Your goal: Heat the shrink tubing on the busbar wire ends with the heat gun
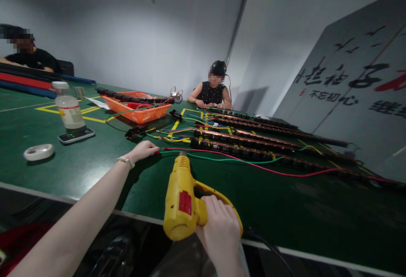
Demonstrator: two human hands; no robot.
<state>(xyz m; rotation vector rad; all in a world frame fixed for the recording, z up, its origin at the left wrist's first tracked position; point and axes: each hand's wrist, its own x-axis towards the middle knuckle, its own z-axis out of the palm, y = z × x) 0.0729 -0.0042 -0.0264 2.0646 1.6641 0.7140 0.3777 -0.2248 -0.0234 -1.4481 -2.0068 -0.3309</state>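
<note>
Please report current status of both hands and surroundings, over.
Right hand gripping yellow heat gun. Left hand pinching green wire near its end. Orange basket stands beyond, touching neither hand.

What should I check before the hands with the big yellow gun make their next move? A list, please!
1. Right hand gripping the yellow plastic heat gun: ok, fingers around its handle.
2. Nozzle facing away from the person: ok.
3. Left hand out of the nozzle's line: ok, it is off to the side.
4. Left hand pinching the thin green wire firmly: cannot tell, too small.
5. Heat gun switched off: cannot tell.
6. Clear bottle with white cap upright: ok.
</note>
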